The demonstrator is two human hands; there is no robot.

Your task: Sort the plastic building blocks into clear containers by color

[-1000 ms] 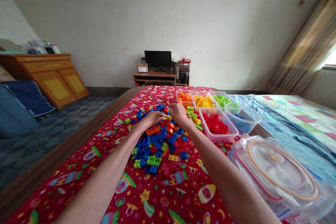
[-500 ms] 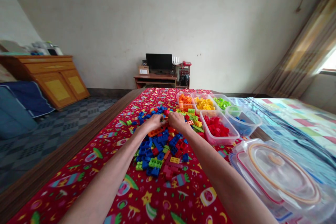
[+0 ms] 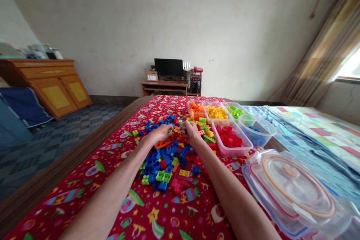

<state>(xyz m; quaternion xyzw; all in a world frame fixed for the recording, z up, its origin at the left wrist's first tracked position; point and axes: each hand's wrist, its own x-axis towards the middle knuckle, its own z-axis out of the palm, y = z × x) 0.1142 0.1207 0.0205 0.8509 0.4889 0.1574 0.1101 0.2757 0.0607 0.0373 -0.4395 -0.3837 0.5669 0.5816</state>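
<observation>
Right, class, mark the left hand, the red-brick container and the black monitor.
Left hand (image 3: 162, 132): head view, back of the hand.
Red-brick container (image 3: 236, 151): head view, front wall.
Black monitor (image 3: 168, 68): head view, middle of the screen.

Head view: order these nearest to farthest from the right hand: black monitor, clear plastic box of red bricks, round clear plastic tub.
1. Red-brick box, right of the right hand.
2. Round tub, right of the box.
3. Monitor, far back.
</observation>
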